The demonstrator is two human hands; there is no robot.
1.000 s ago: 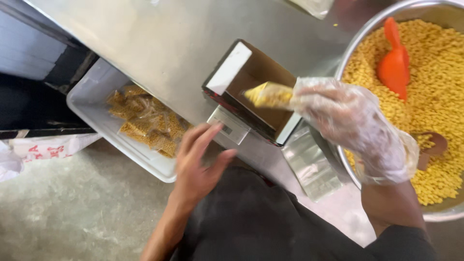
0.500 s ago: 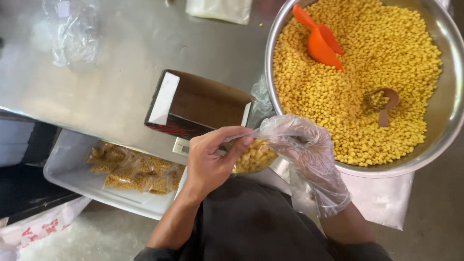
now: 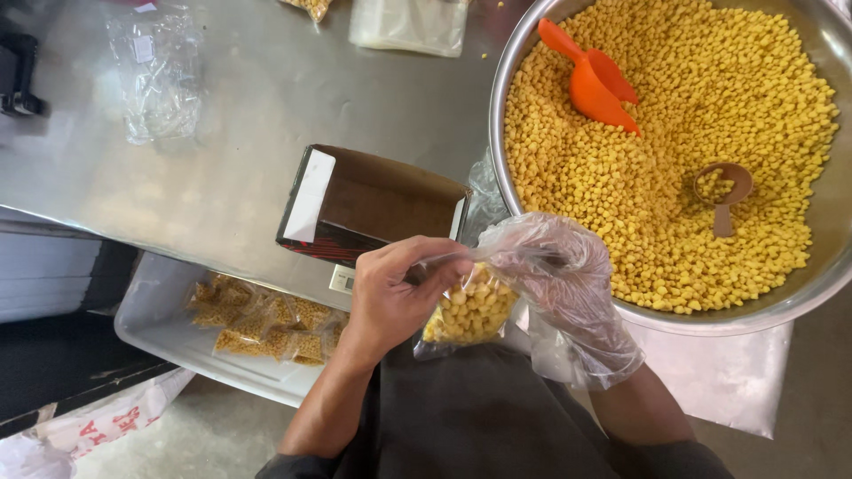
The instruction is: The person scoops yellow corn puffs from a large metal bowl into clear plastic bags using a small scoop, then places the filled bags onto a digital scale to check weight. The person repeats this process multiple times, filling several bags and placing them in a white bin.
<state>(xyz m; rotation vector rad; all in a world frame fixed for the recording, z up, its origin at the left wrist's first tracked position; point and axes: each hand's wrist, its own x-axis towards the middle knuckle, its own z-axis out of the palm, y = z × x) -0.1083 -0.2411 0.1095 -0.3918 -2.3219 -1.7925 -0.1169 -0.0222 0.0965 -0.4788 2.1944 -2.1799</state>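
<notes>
We pinch the top of the small bag [image 3: 468,310] of yellow snacks between our bare left hand [image 3: 395,297] and gloved right hand [image 3: 555,284], both closed on it, just below the big bowl [image 3: 506,168]. Keeping it upright and pressing evenly should help.

I saw a steel desk [image 3: 231,133] carrying a dark, open cardboard box [image 3: 373,208] near its front edge; a crumpled clear plastic bag [image 3: 155,71] lay at the far left, and a flat stack of clear bags [image 3: 408,22] sat at the top; below the desk's edge, a white tray [image 3: 169,333] held small filled packets [image 3: 266,324]; a white sack [image 3: 98,426] rested on the floor.
</notes>
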